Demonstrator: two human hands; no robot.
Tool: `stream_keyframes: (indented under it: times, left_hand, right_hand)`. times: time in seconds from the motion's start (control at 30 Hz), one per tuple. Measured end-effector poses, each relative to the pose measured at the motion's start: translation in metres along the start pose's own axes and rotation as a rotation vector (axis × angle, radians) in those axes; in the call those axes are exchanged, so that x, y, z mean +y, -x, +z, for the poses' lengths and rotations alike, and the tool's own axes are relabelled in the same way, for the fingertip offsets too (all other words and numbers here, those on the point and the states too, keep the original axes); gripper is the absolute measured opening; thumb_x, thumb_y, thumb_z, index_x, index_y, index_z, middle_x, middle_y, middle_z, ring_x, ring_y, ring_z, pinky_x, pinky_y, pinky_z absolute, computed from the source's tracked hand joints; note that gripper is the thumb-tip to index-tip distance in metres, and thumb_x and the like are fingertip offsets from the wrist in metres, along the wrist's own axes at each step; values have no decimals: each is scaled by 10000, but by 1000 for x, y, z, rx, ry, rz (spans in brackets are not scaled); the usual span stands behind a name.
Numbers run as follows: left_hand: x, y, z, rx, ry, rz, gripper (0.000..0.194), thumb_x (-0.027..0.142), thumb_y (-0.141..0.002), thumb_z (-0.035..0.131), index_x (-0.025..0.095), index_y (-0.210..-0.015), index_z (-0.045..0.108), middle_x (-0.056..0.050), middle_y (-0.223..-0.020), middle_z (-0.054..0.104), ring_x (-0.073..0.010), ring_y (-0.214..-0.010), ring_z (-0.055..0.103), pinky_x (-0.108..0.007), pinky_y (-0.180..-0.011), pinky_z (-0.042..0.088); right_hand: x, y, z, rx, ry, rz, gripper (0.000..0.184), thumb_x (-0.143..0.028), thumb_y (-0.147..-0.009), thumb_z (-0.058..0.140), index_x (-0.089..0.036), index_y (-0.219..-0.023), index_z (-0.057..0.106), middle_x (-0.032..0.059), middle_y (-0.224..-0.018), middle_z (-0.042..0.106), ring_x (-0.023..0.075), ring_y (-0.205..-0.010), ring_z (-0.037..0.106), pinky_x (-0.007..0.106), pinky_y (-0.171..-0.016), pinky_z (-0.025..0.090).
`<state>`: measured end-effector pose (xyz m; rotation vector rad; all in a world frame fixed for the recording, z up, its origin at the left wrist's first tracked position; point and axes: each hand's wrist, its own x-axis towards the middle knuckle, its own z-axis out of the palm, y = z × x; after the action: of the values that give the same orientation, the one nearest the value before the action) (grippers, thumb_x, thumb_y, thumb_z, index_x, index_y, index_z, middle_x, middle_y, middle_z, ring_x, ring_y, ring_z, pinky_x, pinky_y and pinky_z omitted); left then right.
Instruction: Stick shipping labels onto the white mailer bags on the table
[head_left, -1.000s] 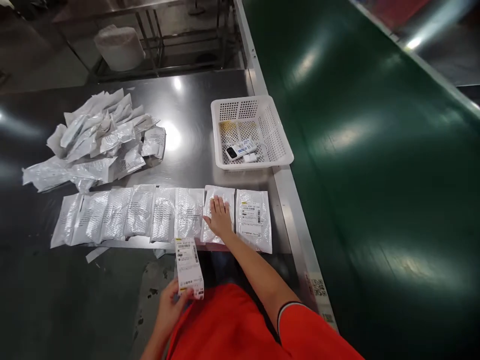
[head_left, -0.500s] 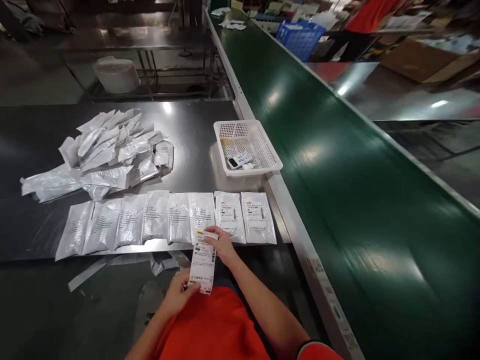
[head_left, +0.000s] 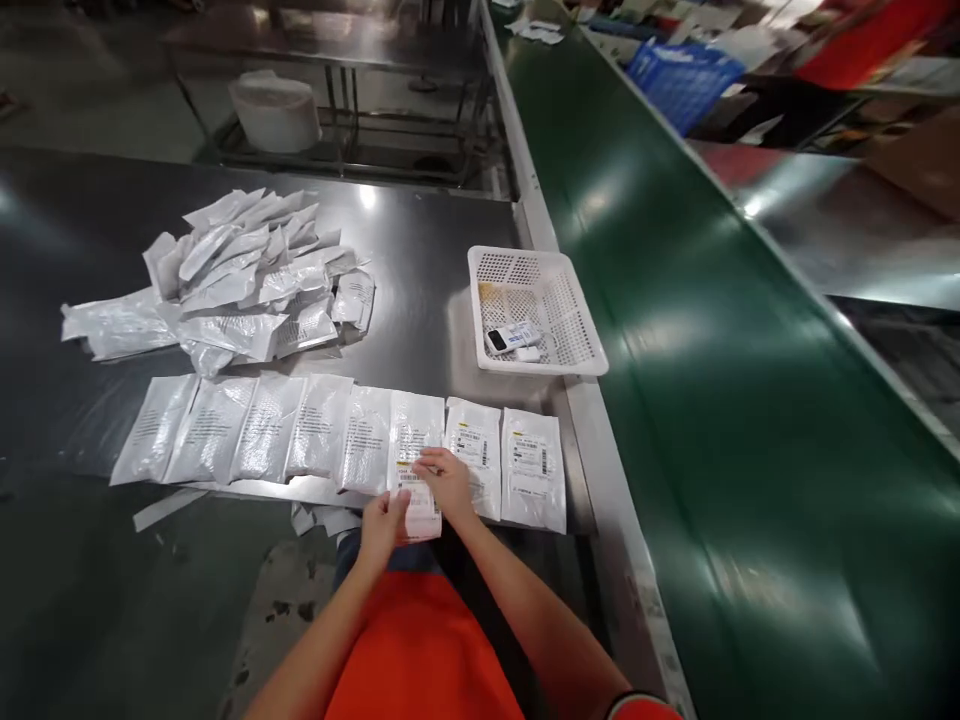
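Between my two hands is a printed shipping label, its upper part over the lower end of a white bubble mailer. My left hand pinches the label's left edge. At its upper right side, my right hand has its fingers closed on it. Two mailers to the right, the nearer labelled mailer and the outer labelled mailer, carry labels. Leftward, several mailers lie side by side along the table edge, showing only printed text.
A loose heap of white mailers covers the table's back left. A white perforated basket holding a small white device stands by the green conveyor belt. Beyond the belt are a blue crate and a person in red.
Both hands have moved the label up, away from my body, onto the lower end of the third mailer from the right. The camera view has shifted slightly.
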<state>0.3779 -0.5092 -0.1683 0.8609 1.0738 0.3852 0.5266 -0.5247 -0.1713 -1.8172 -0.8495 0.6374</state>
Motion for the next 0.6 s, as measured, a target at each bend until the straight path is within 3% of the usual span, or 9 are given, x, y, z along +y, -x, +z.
stream_keyframes:
  times: [0.17, 0.27, 0.33, 0.43, 0.53, 0.6]
  left_hand:
    - [-54, 11, -6, 57, -13, -150, 697, 766, -529, 702, 120, -789, 685, -104, -671, 701, -242, -596, 644, -359, -578, 527]
    - [-76, 34, -17, 26, -69, -199, 673, 744, -510, 734, 106, -726, 719, -122, -678, 714, -262, -649, 658, -374, -649, 532]
    - [-81, 52, -26, -14, -118, -228, 639, 715, -491, 766, 100, -658, 728, -132, -663, 717, -285, -655, 661, -391, -664, 533]
    - [-76, 78, -37, -34, -183, -215, 585, 671, -581, 749, 112, -751, 766, -137, -794, 754, -319, -776, 685, -411, -749, 543]
    - [-53, 92, -49, 64, -305, -65, 491, 607, -741, 658, 169, -934, 770, -114, -1037, 748, -312, -986, 673, -409, -894, 523]
    - [-32, 91, -56, 148, -362, 36, 473, 589, -769, 634, 176, -960, 762, -119, -1075, 739, -312, -1022, 667, -416, -917, 520]
  right_hand:
    - [44, -79, 22, 130, 314, 9, 200, -373, -795, 642, -216, -705, 727, 83, -1035, 677, 240, -961, 600, 428, -893, 477]
    - [57, -91, 30, 88, 374, -19, 220, -386, -834, 607, -223, -752, 730, 78, -1097, 651, 254, -1036, 546, 449, -953, 440]
    - [60, -85, 34, 97, 426, -39, 281, -416, -878, 548, -220, -984, 719, 101, -1231, 604, 282, -1136, 497, 475, -993, 410]
    - [58, -65, 39, 92, 633, -122, 533, -450, -951, 397, -166, -1398, 460, 167, -1460, 434, 333, -1326, 364, 551, -1081, 300]
    - [55, -47, 46, -158, 807, -296, 639, -461, -971, 306, -101, -1498, 285, 182, -1559, 281, 334, -1445, 199, 567, -1156, 152]
    - [55, -44, 51, -307, 868, -365, 713, -506, -957, 307, -81, -1522, 212, 171, -1582, 221, 325, -1472, 132, 553, -1180, 98]
